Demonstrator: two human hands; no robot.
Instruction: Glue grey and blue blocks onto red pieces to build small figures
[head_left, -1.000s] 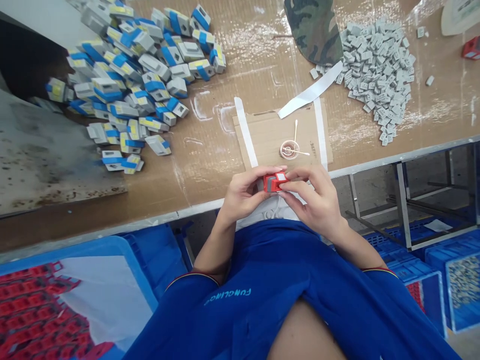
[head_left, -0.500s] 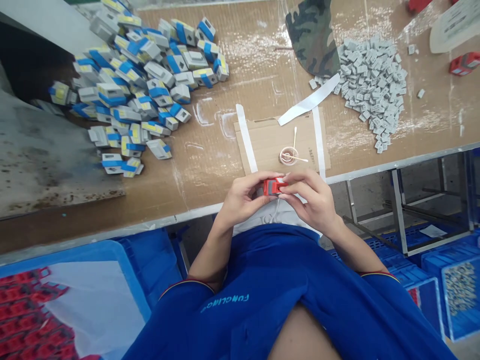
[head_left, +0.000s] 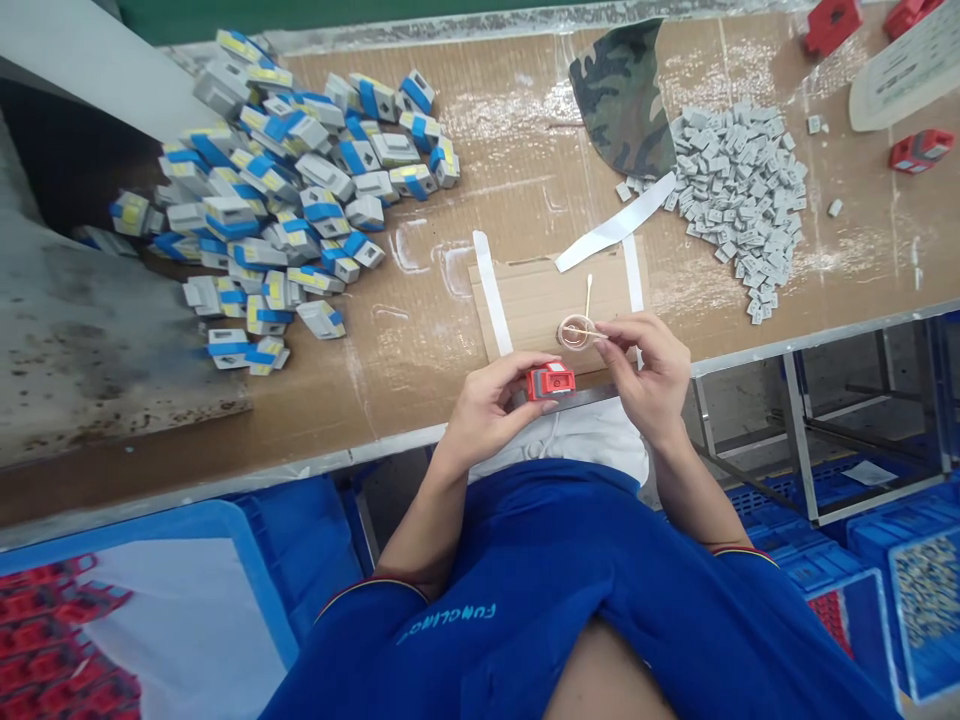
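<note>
while the person sat at the bench (head_left: pixel 525 170), the left hand (head_left: pixel 491 405) was clenched around a red plastic housing (head_left: pixel 550 381), its fingers wrapped about the body and a pale label facing up. the housing was held in the air just over the bench's near edge, close in front of a cardboard sheet (head_left: pixel 536 300). it looked stiff, light and small, so the firmest hold was probably across its opposite sides, leaving the labelled top free, though its smooth plastic might slip a little in the fingers. the right hand (head_left: pixel 649 370) was grasping too: its fingertips (head_left: pixel 616 331) appeared to pinch the thin stick of a cotton swab (head_left: pixel 598 335) that reached over a small clear dish (head_left: pixel 576 332). the swab looked very light and easily bent, best held by its stick, away from the tip. a second cotton swab (head_left: pixel 589 285) stood up from the dish, which sat on the cardboard sheet between white tape strips (head_left: pixel 492 295). farther along the bench lay a heap of grey plastic parts (head_left: pixel 739 205), a camouflage cloth (head_left: pixel 622 100) and a pile of blue-and-yellow labelled boxes (head_left: pixel 285 200), while another red housing (head_left: pixel 921 150) rested near the far corner.
</note>
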